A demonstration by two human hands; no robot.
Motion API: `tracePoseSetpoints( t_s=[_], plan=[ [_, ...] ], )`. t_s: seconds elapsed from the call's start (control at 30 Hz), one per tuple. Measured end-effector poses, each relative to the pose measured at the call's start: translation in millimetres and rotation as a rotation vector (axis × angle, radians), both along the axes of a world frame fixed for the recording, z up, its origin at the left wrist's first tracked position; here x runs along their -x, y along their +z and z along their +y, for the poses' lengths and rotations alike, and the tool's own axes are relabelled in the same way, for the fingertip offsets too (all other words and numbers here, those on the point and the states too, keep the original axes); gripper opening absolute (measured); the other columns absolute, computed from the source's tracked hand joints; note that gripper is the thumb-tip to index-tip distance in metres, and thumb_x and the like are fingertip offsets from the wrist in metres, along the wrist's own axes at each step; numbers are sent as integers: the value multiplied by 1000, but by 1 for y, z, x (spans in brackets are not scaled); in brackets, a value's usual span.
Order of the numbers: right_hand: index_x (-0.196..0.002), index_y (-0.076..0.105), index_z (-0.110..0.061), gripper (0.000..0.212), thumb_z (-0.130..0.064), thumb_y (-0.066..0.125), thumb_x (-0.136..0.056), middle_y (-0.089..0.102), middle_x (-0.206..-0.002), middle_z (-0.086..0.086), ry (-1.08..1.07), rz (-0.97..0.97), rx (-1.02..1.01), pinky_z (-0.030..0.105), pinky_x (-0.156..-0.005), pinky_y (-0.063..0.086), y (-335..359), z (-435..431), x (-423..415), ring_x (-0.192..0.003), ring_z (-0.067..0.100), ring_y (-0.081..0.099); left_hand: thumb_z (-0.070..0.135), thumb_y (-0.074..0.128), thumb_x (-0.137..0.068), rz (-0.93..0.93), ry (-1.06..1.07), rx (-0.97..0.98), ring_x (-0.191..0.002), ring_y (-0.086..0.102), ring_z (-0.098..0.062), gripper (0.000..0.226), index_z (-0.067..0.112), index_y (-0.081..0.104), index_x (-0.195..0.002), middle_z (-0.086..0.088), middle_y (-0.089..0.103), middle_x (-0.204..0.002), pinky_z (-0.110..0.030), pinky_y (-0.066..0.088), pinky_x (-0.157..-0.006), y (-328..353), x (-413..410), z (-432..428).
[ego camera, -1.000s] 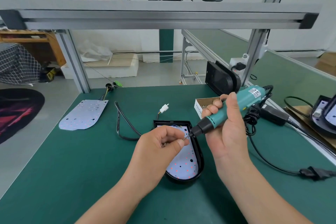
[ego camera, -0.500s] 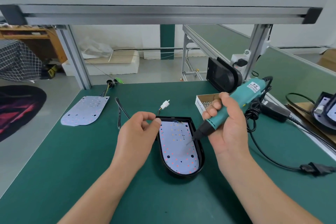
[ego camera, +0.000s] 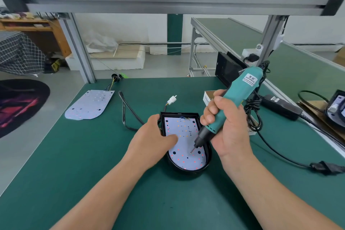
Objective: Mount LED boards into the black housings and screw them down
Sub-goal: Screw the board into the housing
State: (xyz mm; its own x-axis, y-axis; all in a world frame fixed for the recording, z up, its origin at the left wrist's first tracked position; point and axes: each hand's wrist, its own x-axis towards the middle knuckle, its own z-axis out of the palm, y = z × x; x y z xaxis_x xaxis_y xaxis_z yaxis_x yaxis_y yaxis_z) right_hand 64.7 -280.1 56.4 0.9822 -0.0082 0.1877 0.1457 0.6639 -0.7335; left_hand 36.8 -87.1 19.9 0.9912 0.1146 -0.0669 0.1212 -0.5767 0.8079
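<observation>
Tabletop [ego camera: 93, 155] in green carries the black housing [ego camera: 188, 171], the LED board [ego camera: 186, 162] seated inside it. The left hand [ego camera: 151, 142] grips the housing's left wall, thumb lying on the board. The right hand [ego camera: 229, 130] is wrapped round a teal screwdriver [ego camera: 237, 95], its bit touching the board near the rounded end.

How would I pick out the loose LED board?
Start at the green table. Near its far left corner a white LED board lies flat, wires at its far end. Unlike the other board, seated in the black housing, it lies bare and untouched.
</observation>
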Motion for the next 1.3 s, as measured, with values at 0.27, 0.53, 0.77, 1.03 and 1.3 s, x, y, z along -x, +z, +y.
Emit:
tracePoseSetpoints(
  t_s=[0.27, 0.53, 0.77, 1.03, 1.3],
  plan=[
    [-95, 64, -19, 11, -9, 60, -90, 45, -66, 4, 50, -70, 99, 29, -52, 39, -1, 5, 5, -49, 19, 42, 42, 68, -71, -26, 9, 15, -61, 58, -9, 56, 44, 50, -124, 17, 60, -63, -31, 43, -59, -6, -3, 0],
    [-95, 64, -18, 12, -15, 66, -84, 45, -65, 4, 91, -144, 187, 31, -52, 40, 3, 10, 13, -47, 22, 43, 39, 68, -73, -37, 25, -35, -56, 53, -9, 55, 42, 47, -124, 18, 54, -58, -32, 43, -58, -4, -2, -3],
    [-77, 56, -21, 14, -18, 66, -87, 43, -61, 2, 197, -303, 333, 28, -52, 40, 8, 19, 24, -46, 21, 41, 38, 68, -77, -29, 23, -64, -70, 63, -19, 57, 37, 48, -130, 9, 60, -70, -35, 48, -62, 3, 1, -6],
    [-91, 67, -19, 8, -16, 65, -83, 44, -61, 4, 270, -295, 328, 30, -56, 44, 9, 16, 19, -49, 22, 46, 41, 67, -78, -35, 25, -67, -65, 59, -17, 45, 38, 50, -119, 11, 59, -70, -33, 44, -60, 5, 3, -7],
    [-104, 68, -13, 15, -16, 66, -89, 48, -65, 8, 200, -333, 317, 34, -61, 47, 12, 4, 18, -55, 26, 51, 40, 67, -75, -23, 32, -48, -59, 54, -15, 40, 37, 52, -112, 15, 53, -61, -30, 38, -56, 5, 6, -11]
  ],
)
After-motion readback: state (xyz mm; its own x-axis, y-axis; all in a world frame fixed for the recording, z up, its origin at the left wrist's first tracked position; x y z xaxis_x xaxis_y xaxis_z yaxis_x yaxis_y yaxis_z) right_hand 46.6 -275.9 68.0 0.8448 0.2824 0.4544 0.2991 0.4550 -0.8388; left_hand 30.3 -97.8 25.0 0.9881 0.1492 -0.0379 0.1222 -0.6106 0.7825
